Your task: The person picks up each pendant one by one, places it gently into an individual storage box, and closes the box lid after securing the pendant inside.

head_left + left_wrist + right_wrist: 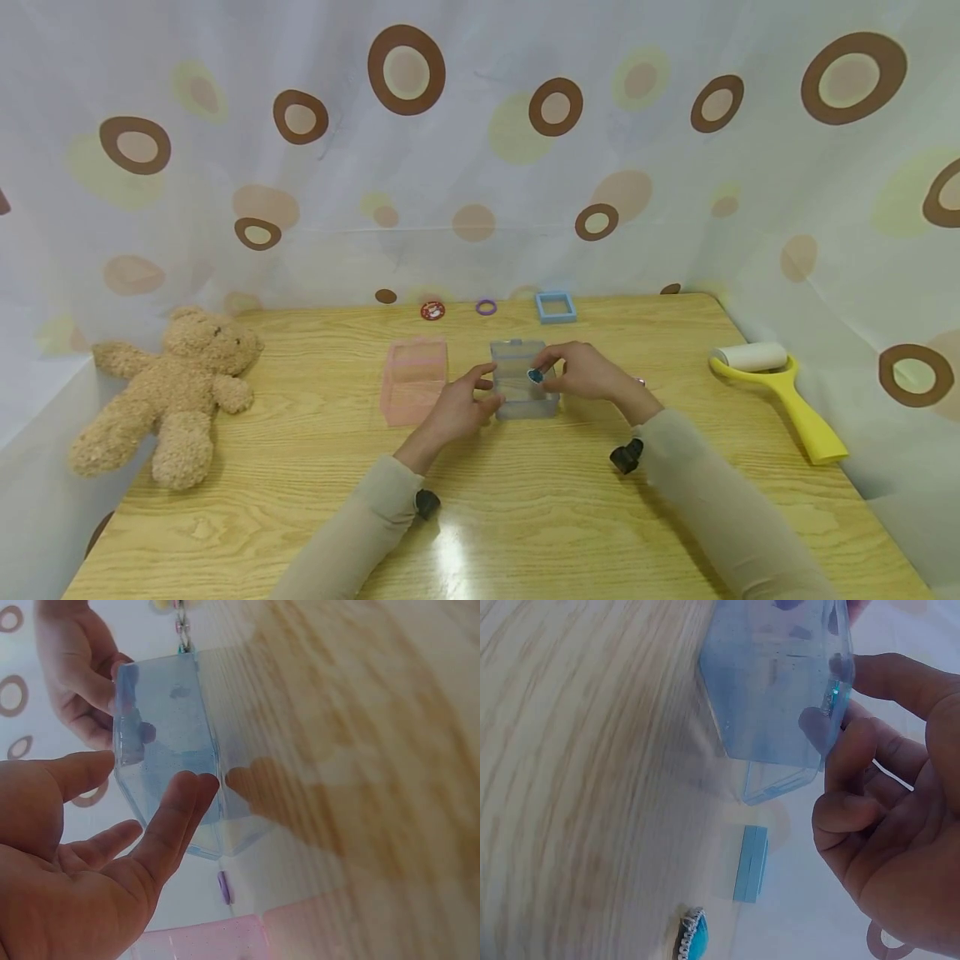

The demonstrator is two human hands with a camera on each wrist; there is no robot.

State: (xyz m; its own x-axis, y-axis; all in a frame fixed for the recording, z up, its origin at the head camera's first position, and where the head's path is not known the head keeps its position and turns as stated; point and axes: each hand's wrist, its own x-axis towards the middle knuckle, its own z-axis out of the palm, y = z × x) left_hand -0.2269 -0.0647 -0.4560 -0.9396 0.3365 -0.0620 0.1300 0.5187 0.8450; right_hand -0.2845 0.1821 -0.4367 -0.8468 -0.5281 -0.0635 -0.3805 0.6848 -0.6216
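Note:
A clear bluish plastic box (528, 409) stands on the table with its lid tipped back. My right hand (587, 371) pinches a small teal jewellery piece (535, 376) with a pale edge, holding it over the box. In the right wrist view, a glint of teal shows through the box wall near the fingertips. My left hand (462, 407) is beside the box's left side, fingers extended and fingertips right at the wall (161, 761). A similar teal stone piece (695, 935) with a silver beaded edge lies on the table to the right.
A pink clear box (415, 383) sits left of the bluish one. Along the back are a round red piece (432, 311), a purple ring (486, 302) and a light blue square frame (556, 320). A teddy bear (168, 387) lies left, a yellow-handled roller (802, 408) right.

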